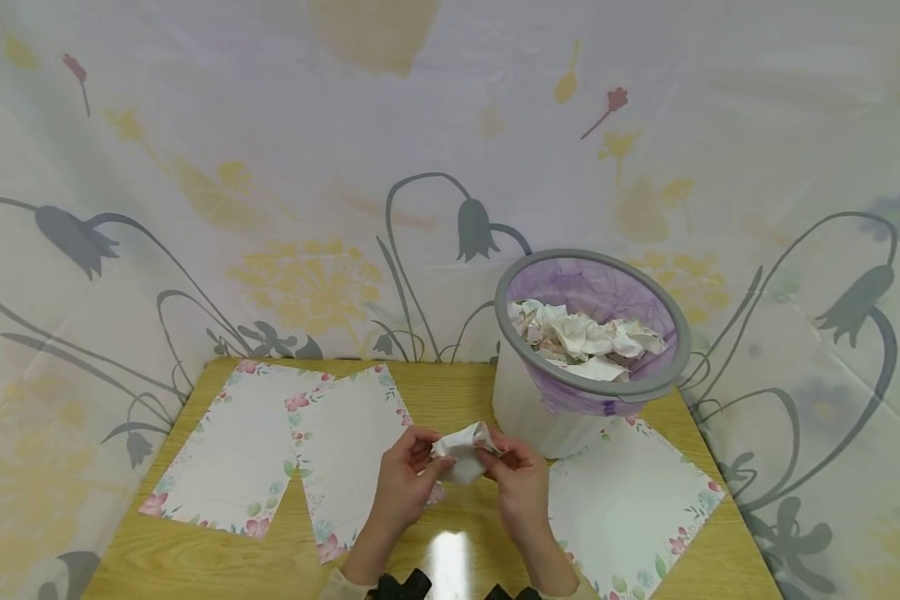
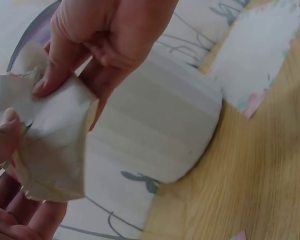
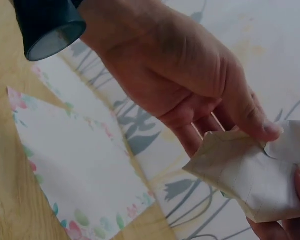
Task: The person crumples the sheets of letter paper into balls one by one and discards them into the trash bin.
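Both hands hold a small, folded, creased piece of paper (image 1: 462, 457) above the middle of the table. My left hand (image 1: 403, 477) pinches its left side between thumb and fingers. At the other side, the thumb and fingers of my right hand (image 1: 522, 485) grip it. In the left wrist view the paper (image 2: 57, 142) shows pale, wrinkled faces and a folded-over top edge. The right wrist view shows the left thumb pressing on the paper (image 3: 245, 175), with the right fingertips at its lower edge.
A white wastebasket (image 1: 525, 408) with a grey rim and purple liner stands at the back right, holding crumpled papers (image 1: 585, 333). Flower-bordered sheets (image 1: 225, 450) overlap on the left; another sheet (image 1: 630, 508) lies right, partly behind the basket. A patterned cloth (image 1: 307, 167) hangs behind the table (image 1: 180, 558).
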{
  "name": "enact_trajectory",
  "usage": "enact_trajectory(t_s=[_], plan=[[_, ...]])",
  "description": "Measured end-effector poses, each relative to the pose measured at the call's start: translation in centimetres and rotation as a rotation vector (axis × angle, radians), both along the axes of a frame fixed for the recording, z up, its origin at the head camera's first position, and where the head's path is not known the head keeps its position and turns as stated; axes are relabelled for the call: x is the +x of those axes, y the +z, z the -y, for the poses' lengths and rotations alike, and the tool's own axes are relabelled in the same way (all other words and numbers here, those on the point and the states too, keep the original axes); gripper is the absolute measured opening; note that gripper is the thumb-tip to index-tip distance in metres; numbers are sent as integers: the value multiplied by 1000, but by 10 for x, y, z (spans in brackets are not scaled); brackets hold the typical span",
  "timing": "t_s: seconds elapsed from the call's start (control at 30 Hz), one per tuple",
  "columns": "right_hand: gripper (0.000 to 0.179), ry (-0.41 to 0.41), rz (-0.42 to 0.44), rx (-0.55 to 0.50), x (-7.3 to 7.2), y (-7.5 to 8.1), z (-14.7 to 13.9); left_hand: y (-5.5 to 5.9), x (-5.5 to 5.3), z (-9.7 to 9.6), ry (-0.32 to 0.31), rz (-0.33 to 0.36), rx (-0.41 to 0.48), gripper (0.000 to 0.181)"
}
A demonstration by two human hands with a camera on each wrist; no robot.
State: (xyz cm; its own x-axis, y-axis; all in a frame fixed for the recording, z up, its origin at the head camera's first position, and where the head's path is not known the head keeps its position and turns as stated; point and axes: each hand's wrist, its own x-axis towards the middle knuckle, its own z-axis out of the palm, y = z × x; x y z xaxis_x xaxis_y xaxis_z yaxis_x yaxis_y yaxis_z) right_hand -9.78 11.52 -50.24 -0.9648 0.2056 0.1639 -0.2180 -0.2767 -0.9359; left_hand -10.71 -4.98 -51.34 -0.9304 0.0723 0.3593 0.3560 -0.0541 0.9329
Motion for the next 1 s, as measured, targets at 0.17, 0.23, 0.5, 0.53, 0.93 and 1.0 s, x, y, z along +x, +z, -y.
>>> enact_trajectory(t_s=[0.17,0.23,0.5,0.53,0.93,1.0], plan=[[23,-53,26,138,-1,-5,-1,-1,-3,1,-83,-27,-118,39],[31,-19,46,118,-1,-8,-2,0,-2,1,-102,-51,-151,39],[48,203,93,17,-10,-16,-10,28,10,1,-41,-164,-163,24],[48,241,77,26,-11,-16,-12,28,10,2,-21,-185,-162,23],[101,560,-226,342,-19,-6,-19,-5,-8,4,51,67,71,16],[103,512,-263,447,-21,-4,-18,-4,-7,4,47,114,114,18]])
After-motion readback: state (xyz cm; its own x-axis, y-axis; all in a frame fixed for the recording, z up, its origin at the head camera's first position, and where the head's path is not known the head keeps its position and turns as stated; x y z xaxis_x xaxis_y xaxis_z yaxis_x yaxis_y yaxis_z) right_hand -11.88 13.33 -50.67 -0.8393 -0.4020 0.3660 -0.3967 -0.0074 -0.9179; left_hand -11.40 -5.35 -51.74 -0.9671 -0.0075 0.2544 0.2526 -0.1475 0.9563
